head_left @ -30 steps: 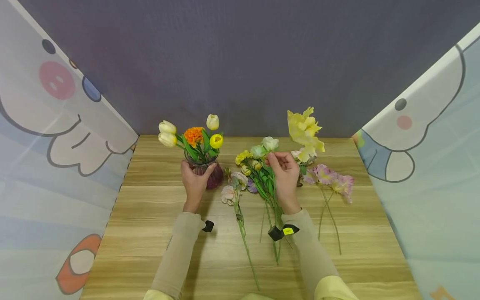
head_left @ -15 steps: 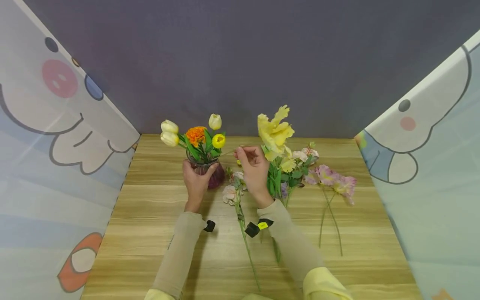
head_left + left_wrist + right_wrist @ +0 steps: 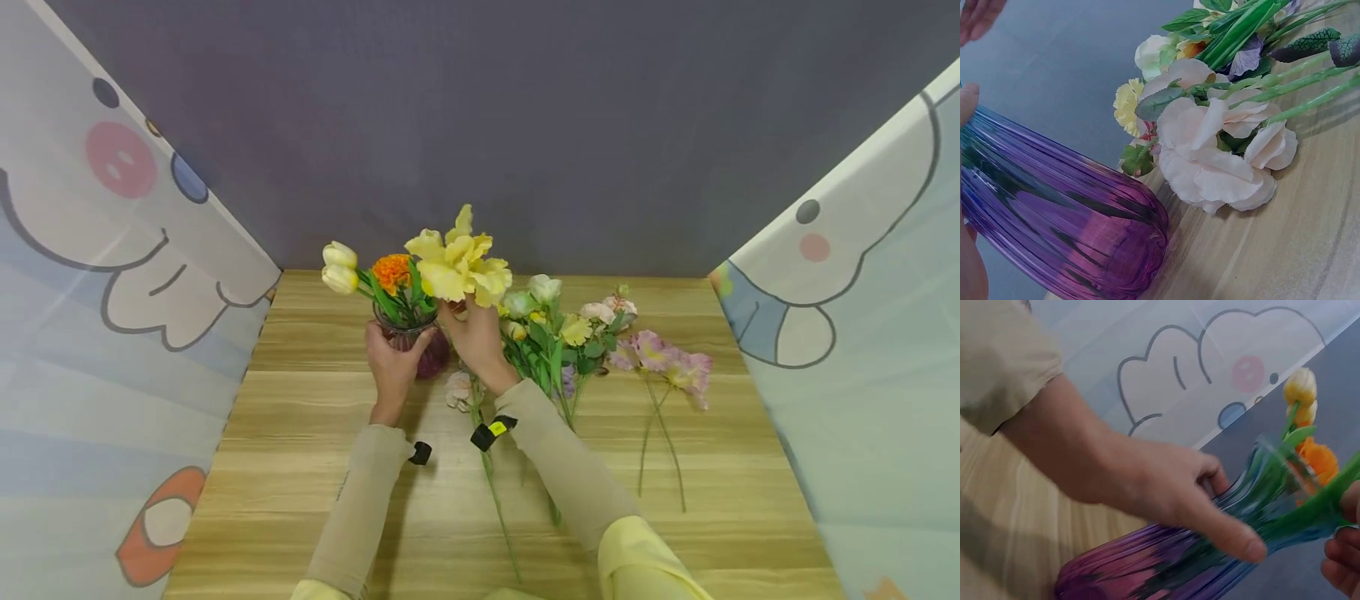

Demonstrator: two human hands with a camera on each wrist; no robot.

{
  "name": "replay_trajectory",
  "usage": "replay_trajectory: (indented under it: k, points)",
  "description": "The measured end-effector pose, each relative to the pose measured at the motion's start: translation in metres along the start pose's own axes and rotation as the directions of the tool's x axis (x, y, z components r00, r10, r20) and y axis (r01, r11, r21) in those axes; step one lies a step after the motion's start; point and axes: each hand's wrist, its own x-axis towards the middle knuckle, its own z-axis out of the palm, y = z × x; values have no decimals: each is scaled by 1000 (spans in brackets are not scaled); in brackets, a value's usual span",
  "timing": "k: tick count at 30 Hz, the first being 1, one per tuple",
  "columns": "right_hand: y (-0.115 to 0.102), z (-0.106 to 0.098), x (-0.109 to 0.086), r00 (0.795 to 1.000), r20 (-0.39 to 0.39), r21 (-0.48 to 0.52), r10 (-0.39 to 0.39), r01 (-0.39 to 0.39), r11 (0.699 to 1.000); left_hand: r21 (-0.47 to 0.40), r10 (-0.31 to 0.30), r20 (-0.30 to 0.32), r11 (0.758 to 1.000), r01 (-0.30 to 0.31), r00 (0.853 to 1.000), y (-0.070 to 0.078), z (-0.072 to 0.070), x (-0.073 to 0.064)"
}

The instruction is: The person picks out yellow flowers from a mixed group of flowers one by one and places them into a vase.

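My left hand (image 3: 392,367) grips the neck of a ribbed glass vase (image 3: 432,360), purple below and bluish above, standing upright on the table. An orange flower (image 3: 392,272) and pale tulips (image 3: 340,267) stick out of its mouth. With its fingers bent, my right hand (image 3: 478,340) holds a large ruffled yellow flower (image 3: 456,268) by the stem, right beside the vase's rim. The bloom covers the tulips on that side in the head view. In the right wrist view, the right fingers (image 3: 1342,559) are close to the vase mouth (image 3: 1288,469) and green stems.
Pale pink flowers (image 3: 1210,162) lie by the vase's base. White and yellow flowers (image 3: 543,289) with long stems lie to the right, and pink-purple ones (image 3: 667,358) farther right. A dark wall (image 3: 480,125) stands behind the table (image 3: 300,467), with printed panels on both sides.
My right hand has carried the yellow flower leftward from over the loose flowers to the vase mouth. My left hand has stayed on the vase.
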Motion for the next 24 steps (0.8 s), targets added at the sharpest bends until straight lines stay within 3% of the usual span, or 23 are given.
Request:
replay_trajectory:
  k: [3,9,12,17,20,24]
  points:
    - [9,4,-6,1000,11,24,7,-7,1000,-4,-9,2,1000,9,1000,-1,1,-1]
    - [17,6,-20,990,65,126,128,-136,983,-14,-26,-2,1000,26,1000,0,1,-1]
    - [17,6,-18,989,26,210,148,-150,966,-4,-25,-4,1000,25,1000,0,0,-1]
    - [9,4,-3,986,-82,390,147,-104,915,-8,-16,-8,1000,16,1000,-2,1,-2]
    - [6,4,4,984,-81,472,159,-102,876,-8,-4,-13,1000,4,1000,-2,1,-2]
    - [2,5,10,979,-62,498,192,-136,856,-2,-9,-10,1000,9,1000,-2,1,-1]
